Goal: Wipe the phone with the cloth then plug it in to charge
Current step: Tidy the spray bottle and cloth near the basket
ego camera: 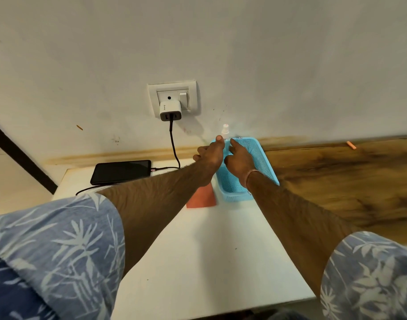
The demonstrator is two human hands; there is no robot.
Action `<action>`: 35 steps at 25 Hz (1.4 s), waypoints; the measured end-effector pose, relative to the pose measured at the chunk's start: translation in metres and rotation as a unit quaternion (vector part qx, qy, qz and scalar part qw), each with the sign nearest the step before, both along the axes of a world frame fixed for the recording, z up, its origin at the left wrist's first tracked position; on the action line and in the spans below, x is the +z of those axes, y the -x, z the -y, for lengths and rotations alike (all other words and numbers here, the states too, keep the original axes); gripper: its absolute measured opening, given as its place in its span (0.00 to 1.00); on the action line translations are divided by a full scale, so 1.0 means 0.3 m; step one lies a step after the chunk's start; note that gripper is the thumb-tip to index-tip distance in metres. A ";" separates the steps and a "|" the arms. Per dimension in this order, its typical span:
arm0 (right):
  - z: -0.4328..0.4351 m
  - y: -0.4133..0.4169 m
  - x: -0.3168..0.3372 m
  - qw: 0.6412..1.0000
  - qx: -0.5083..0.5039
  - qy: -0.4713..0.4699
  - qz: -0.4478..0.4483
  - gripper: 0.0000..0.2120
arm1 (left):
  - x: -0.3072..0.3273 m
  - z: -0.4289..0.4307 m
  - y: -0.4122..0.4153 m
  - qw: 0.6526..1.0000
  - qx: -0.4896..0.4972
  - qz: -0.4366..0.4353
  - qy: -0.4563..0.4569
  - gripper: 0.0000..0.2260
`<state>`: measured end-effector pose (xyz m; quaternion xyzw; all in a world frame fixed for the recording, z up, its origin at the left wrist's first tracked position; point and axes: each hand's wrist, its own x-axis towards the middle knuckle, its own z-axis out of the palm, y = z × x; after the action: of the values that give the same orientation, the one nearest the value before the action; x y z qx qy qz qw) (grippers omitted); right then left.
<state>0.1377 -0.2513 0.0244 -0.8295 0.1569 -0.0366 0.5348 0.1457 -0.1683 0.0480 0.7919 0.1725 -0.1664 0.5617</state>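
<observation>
The black phone (120,172) lies flat at the back left of the white table (211,255). A black cable (174,148) runs from its right end up to a white charger (170,110) in the wall socket (172,98). A folded orange cloth (201,197) lies on the table, partly under my left forearm. My left hand (209,153) grips the far left corner of a blue basket (260,162), thumb up. My right hand (238,158) is inside the basket, fingers curled round a white spray bottle (225,128), index finger straight. The bottle's body is hidden between my hands.
The white wall stands directly behind the table. To the right lies a brown wood-grain surface (347,181) with a small orange piece (351,145) near the wall. A loose loop of black cable (87,190) trails off the table's left edge.
</observation>
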 end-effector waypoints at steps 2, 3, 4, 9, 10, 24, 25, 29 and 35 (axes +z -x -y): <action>0.000 0.003 0.010 0.999 0.025 0.028 -0.005 0.16 | 0.007 -0.005 0.000 1.000 -0.013 -0.012 0.016 0.34; -0.001 0.005 0.016 0.999 0.036 0.036 -0.006 0.16 | 0.010 -0.007 0.000 0.999 -0.021 -0.014 0.028 0.34; -0.003 0.007 0.021 0.998 0.044 0.037 -0.008 0.16 | 0.012 -0.010 0.001 0.999 -0.028 -0.016 0.037 0.33; -0.005 0.000 0.029 0.997 0.058 0.043 -0.028 0.13 | 0.021 -0.023 0.021 0.996 -0.054 -0.009 0.064 0.31; -0.004 0.002 0.030 0.997 0.058 0.040 -0.035 0.14 | 0.021 -0.029 0.025 0.996 -0.057 -0.004 0.064 0.31; -0.056 0.197 0.047 0.990 -0.025 0.118 0.077 0.19 | -0.177 -0.239 0.224 0.836 -0.344 0.170 -0.394 0.33; -0.066 0.215 0.041 0.987 -0.017 0.133 0.089 0.18 | -0.169 -0.246 0.231 0.841 -0.333 0.162 -0.396 0.37; -0.096 0.281 0.021 0.973 0.026 0.184 0.134 0.16 | -0.143 -0.298 0.256 0.898 -0.267 0.145 -0.318 0.21; -0.077 0.328 0.023 0.974 0.087 0.166 0.125 0.13 | -0.054 -0.406 0.280 0.986 -0.118 0.120 -0.018 0.09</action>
<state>0.0394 -0.2281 0.0312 -0.9062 0.0079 -0.1189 0.4058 0.0617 -0.0465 0.0319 0.8308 0.0119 -0.1326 0.5405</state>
